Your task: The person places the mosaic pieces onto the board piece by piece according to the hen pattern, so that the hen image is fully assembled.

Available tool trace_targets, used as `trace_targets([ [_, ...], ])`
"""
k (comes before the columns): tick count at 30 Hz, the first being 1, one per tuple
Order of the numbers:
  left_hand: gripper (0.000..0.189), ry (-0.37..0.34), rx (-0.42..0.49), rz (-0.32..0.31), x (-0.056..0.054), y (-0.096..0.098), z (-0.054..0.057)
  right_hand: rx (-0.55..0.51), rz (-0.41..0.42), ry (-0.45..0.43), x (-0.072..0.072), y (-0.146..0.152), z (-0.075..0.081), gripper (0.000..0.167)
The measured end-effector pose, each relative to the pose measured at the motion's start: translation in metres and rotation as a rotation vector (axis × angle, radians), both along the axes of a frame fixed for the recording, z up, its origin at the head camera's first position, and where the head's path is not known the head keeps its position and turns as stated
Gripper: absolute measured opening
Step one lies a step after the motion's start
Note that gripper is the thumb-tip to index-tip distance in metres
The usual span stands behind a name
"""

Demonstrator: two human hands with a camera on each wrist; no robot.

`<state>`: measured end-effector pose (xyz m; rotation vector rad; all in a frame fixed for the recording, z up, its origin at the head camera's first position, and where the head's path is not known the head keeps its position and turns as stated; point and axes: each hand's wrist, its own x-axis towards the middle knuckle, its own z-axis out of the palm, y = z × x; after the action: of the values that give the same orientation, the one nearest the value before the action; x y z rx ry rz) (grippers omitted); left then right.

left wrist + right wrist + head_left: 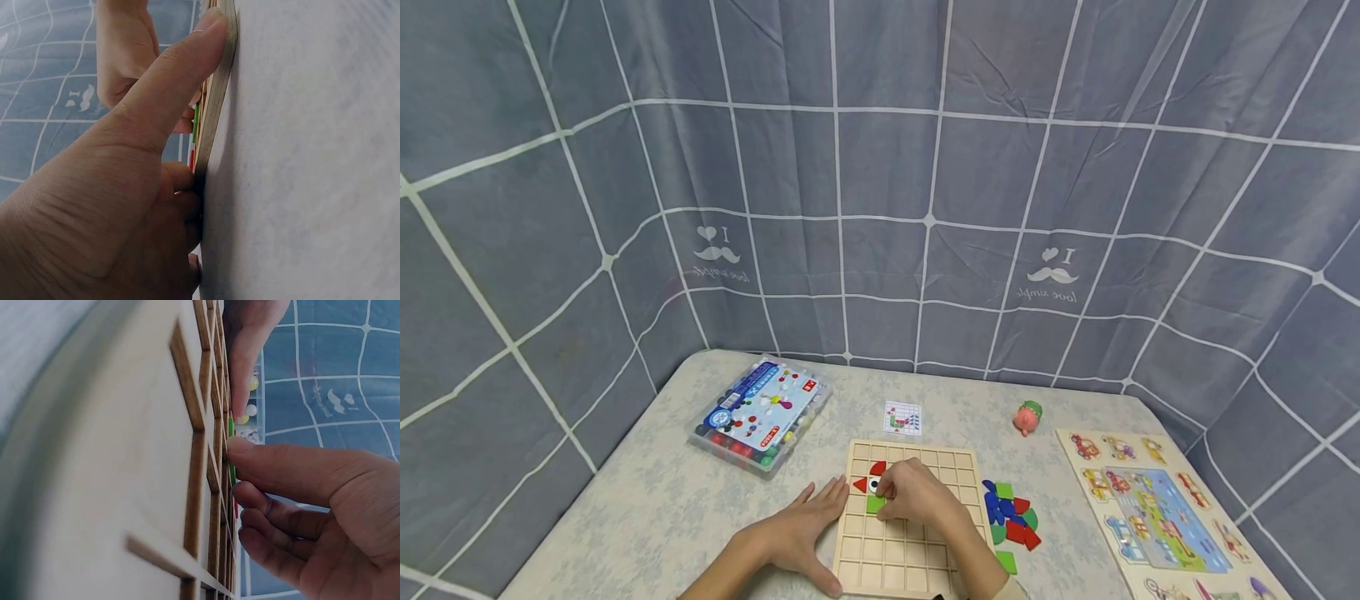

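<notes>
One green square (pixel 875 504) lies against the fingers (pixel 284 465) of the right hand (pixel 917 492).

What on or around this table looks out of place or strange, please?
The curtain shows its lettering reversed, as if hung back to front. Nothing looks clearly damaged; the loose pieces beside the board lie jumbled, but that seems ordinary.

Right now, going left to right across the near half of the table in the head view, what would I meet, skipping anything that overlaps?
Left hand → wooden grid board → loose coloured pieces → picture puzzle board.
</notes>
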<state>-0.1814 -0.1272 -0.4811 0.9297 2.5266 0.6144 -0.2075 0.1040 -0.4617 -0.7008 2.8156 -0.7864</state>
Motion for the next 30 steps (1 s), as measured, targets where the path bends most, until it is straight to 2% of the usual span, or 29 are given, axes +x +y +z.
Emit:
trace_targets([
  [6, 0.126, 0.005, 0.004, 0.007, -0.001, -0.002, -0.004, 0.008, 0.007, 0.003, -0.001, 0.0, 0.001, 0.017],
  [12, 0.126, 0.016, 0.007, 0.006, 0.0, -0.001, -0.003, -0.017, -0.003, -0.007, 0.001, 0.013, 0.01, 0.015],
  [18, 0.126, 0.006, 0.006, 0.005, 0.002, -0.002, -0.001, -0.092, -0.005, -0.039, 0.001, 0.042, 0.014, 0.017],
  [24, 0.126, 0.014, 0.008, -0.002, 0.001, -0.002, -0.003, -0.132, -0.002, 0.011, 0.002, 0.077, 0.014, 0.022],
  [30, 0.126, 0.011, 0.007, -0.003, 0.001, -0.001, -0.004, -0.127, -0.062, 0.02, 0.002, 0.118, 0.011, 0.023],
])
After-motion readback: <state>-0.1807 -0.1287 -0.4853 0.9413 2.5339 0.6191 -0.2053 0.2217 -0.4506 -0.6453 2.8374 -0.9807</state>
